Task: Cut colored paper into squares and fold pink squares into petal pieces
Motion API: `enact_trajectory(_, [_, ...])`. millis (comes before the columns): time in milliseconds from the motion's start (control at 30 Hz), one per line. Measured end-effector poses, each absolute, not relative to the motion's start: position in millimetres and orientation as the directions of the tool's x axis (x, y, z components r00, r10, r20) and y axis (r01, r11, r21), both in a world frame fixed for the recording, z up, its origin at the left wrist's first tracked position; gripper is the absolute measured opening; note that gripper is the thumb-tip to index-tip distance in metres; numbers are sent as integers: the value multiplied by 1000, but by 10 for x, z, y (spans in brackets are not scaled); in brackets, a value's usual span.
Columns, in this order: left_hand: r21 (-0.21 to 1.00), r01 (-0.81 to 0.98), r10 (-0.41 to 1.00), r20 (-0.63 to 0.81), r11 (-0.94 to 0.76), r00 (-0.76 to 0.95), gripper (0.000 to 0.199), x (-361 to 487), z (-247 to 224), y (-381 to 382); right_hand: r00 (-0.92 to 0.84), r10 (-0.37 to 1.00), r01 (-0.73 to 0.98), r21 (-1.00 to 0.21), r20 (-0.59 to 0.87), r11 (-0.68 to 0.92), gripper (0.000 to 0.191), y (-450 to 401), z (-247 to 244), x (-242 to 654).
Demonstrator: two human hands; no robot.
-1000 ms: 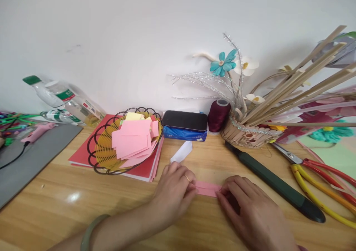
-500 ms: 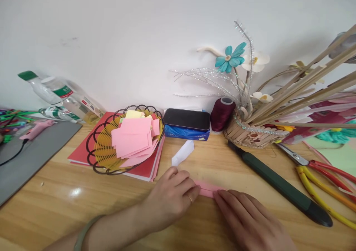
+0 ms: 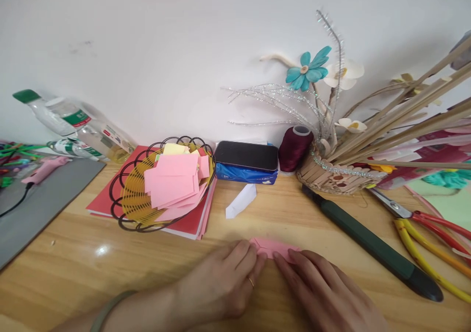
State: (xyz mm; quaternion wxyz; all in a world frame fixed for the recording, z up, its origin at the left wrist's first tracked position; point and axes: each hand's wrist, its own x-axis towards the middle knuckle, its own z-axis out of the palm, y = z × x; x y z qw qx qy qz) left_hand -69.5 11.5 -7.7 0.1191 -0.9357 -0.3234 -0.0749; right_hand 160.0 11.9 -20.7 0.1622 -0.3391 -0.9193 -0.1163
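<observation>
A narrow folded strip of pink paper (image 3: 272, 247) lies on the wooden table between my two hands, creases showing on its upper face. My left hand (image 3: 230, 278) grips its left end with thumb and bent fingers; a ring is on one finger. At the other end, my right hand (image 3: 320, 283) pinches the paper, fingers close together and partly covering it. Just beyond the strip rests a white folded piece of paper (image 3: 241, 202). Further left, a yellow wire basket (image 3: 128, 194) with black loops holds a pile of pink paper slips (image 3: 174, 177).
Red paper sheets (image 3: 101, 199) lie under the basket. Behind are a phone (image 3: 246, 154) on a blue pack (image 3: 246, 172) and a maroon thread spool (image 3: 294, 150). To the right lie a dark green cutter-like tool (image 3: 368, 241) and scissors (image 3: 395, 207). Plastic bottles (image 3: 91, 131) lean at left.
My left hand has moved slightly down, and its fingers have shifted on the left end of the pink paper. More of the strip's creased face now shows. The view has shifted slightly.
</observation>
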Motion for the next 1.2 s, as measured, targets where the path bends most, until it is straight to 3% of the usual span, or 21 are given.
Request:
enact_trajectory(300, [-107, 610, 582, 208, -785, 786, 33, -690, -28, 190, -798, 527, 591, 208, 293, 779, 50, 159, -144, 1642])
enact_trajectory(533, [-70, 602, 580, 204, -795, 789, 31, -694, -17, 217, -752, 616, 652, 121, 234, 749, 50, 71, -112, 1640])
enact_trajectory(633, [-67, 597, 584, 146, -799, 798, 28, -685, 19, 258, -754, 612, 647, 107, 241, 755, 49, 75, -110, 1657])
enact_trajectory(767, [-116, 562, 538, 181, -819, 823, 28, -688, 15, 296, -773, 559, 610, 107, 300, 785, 46, 174, -154, 1682])
enact_trajectory(933, [-189, 534, 493, 226, -824, 840, 31, -720, -66, 283, -710, 620, 644, -51, 334, 764, 40, 319, -125, 1654])
enact_trajectory(1200, [-173, 548, 512, 213, -819, 832, 35, -717, -42, 236, -505, 783, 731, -302, 364, 612, 19, 376, -38, 1518])
